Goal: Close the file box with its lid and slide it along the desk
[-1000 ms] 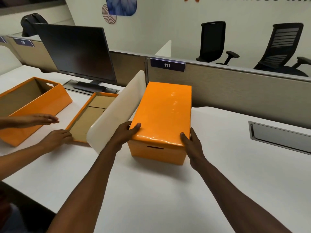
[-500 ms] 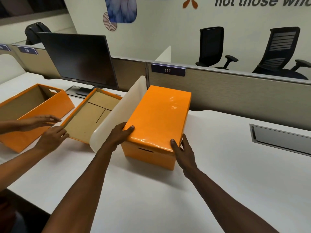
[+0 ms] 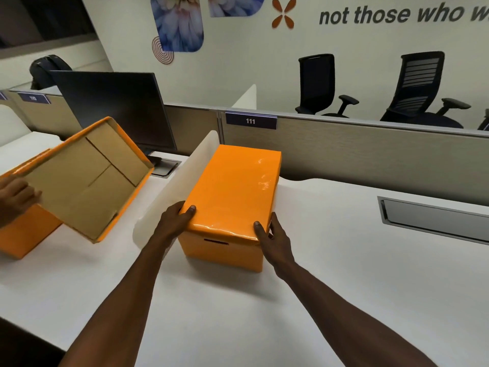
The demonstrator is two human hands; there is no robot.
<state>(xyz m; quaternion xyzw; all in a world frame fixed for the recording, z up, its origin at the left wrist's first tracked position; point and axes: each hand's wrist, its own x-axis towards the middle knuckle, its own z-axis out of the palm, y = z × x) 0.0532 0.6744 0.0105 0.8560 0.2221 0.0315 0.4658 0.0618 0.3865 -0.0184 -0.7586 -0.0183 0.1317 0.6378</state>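
Since a second ago the orange file box (image 3: 225, 245) has slid a little toward the table's (image 3: 344, 260) left side beside the white divider (image 3: 180, 181), with its glossy lid (image 3: 235, 189) fully seated, so I judge closing done and sliding under way. The left hand (image 3: 176, 221) and right hand (image 3: 272, 234) clamp the lid's near corners, fingers curled over its edges, and its contents are hidden. At the far left edge another person's hand (image 3: 16, 197) has raised a second lid (image 3: 87, 176), cardboard underside showing, above another orange box (image 3: 23, 237) whose interior it now covers.
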